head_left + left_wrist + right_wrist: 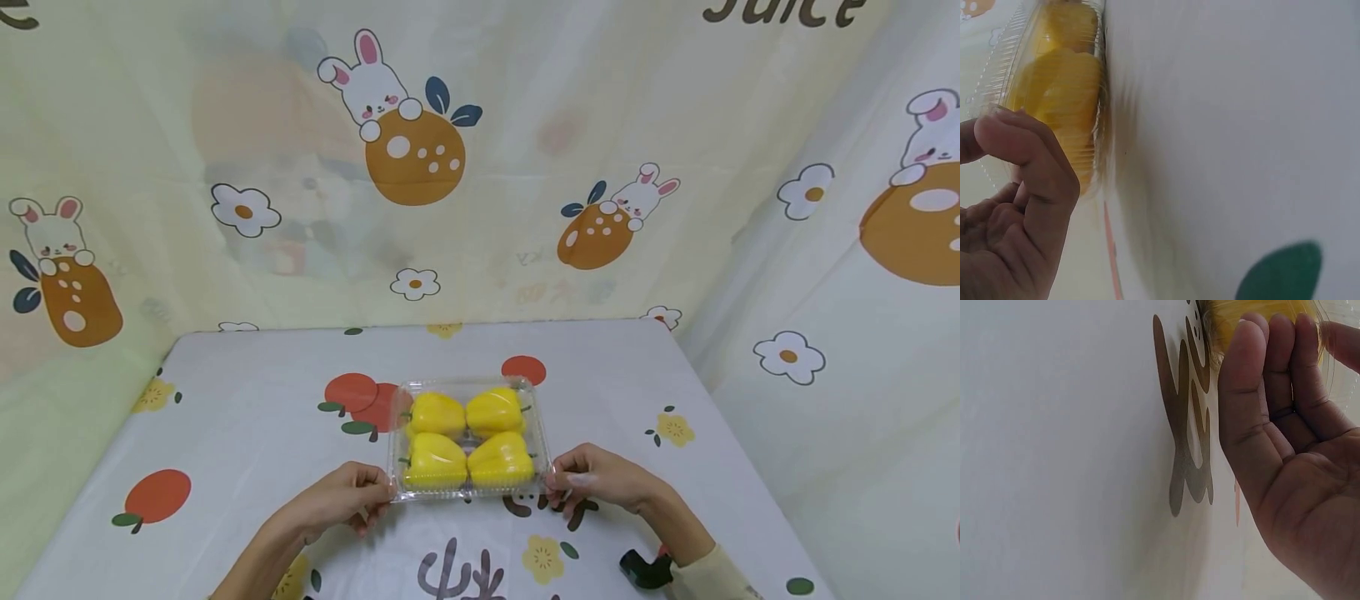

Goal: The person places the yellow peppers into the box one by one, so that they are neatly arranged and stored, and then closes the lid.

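Head view with both wrist views. A clear plastic clamshell box (470, 440) sits on the tabletop (247, 433) near the middle of its near half, lid down over four yellow bell peppers (468, 437) packed two by two. The left hand (347, 497) meets the box at its near left corner; in the left wrist view its fingers (1029, 162) are curled, and thumb and forefinger appear to pinch the ribbed rim of the box (1041, 94). The right hand (596, 477) meets the near right corner; in the right wrist view its fingers (1272, 375) lie nearly straight and close together against the box side, with the thumb on the other side of the thin rim, so it looks like a light pinch rather than a full grasp. The cloth on the tabletop is printed with fruit and flowers, and a rabbit-patterned curtain (480, 167) closes the far and right sides.

Points of risk, as judged from this position: both holds lie on the thin, flexible rim at the near corners only. A lift from there could bend the shell, spring the lid, and let the far, unsupported end sag so that the peppers roll out. An uneven pull between the two sides could twist the box or slide it on the smooth cloth.
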Demonstrator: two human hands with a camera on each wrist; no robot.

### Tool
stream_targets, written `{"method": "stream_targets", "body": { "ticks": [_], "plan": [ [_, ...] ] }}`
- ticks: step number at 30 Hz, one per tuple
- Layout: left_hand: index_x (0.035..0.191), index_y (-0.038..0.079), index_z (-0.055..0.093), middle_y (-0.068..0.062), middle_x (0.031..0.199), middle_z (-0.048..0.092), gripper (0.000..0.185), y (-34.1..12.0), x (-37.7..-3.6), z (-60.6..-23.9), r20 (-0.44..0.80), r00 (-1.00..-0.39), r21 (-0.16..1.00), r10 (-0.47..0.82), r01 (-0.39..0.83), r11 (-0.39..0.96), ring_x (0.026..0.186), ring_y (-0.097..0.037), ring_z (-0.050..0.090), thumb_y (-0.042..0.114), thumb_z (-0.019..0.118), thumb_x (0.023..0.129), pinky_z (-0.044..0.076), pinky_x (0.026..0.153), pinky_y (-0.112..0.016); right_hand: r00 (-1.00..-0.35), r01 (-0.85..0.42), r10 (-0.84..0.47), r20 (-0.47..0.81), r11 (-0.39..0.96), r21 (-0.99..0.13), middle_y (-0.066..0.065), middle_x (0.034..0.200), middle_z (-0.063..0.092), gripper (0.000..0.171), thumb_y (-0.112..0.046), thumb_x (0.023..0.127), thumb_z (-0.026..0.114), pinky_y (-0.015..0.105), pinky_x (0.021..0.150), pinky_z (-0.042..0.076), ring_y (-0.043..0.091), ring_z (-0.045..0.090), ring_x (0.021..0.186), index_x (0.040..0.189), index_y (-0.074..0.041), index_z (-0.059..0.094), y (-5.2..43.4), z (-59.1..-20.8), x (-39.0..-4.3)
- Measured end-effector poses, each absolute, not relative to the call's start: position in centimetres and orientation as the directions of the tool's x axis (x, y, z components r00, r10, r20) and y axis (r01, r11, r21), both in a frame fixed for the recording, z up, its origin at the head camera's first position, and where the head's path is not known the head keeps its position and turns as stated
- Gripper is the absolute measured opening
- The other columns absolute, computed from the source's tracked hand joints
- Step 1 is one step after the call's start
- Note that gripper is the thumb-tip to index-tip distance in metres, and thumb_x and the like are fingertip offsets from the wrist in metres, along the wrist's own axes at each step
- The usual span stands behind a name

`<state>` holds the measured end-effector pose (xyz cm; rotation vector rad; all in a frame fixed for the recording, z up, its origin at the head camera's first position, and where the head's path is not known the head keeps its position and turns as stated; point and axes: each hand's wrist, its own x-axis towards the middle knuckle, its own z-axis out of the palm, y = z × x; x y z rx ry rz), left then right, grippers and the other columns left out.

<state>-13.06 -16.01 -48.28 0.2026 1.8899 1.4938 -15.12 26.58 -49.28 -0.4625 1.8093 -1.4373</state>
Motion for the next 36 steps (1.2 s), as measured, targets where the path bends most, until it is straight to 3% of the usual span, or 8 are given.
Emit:
{"method": "stream_targets", "body": {
  "ticks": [17,30,36],
  "plan": [
    [0.092,0.004,0.064,0.002,0.074,0.061,0.02,-15.9,-13.1,-48.2,-0.452,-0.738,0.887,0.501,-0.31,0.343,0.064,-0.01,0.053,0.02,0.062,0.103,0.048,0.056,-0.019,-0.643,0.164,-0.692,-0.328,0.295,-0.941,0.006,0.096,0.074,0.041,-0.02,0.108,0.058,0.03,0.081,0.066,0.013,0.07,0.089,0.109,0.021,0.065,26.5,-49.4,-15.1],
    [0.101,-0.003,0.065,0.0,0.078,0.061,0.028,-16.2,-13.2,-48.4,-0.473,-0.714,0.878,0.516,-0.334,0.342,0.066,-0.011,0.055,0.025,0.06,0.106,0.055,0.054,-0.019,-0.658,0.206,-0.664,-0.355,0.295,-0.933,0.007,0.097,0.077,0.046,-0.025,0.109,0.059,0.029,0.08,0.066,0.016,0.07,0.089,0.108,0.02,0.066,26.4,-49.5,-14.9],
    [0.11,-0.002,0.07,-0.006,0.089,0.069,0.038,-16.9,-13.4,-48.2,-0.458,-0.738,0.871,0.496,-0.261,0.417,0.073,-0.016,0.062,0.035,0.06,0.107,0.062,0.063,-0.027,-0.679,0.188,-0.635,-0.367,0.333,-0.924,0.011,0.1,0.076,0.044,-0.029,0.109,0.058,0.033,0.081,0.067,0.019,0.069,0.091,0.11,0.014,0.071,26.8,-49.2,-14.8]
  ]
}}
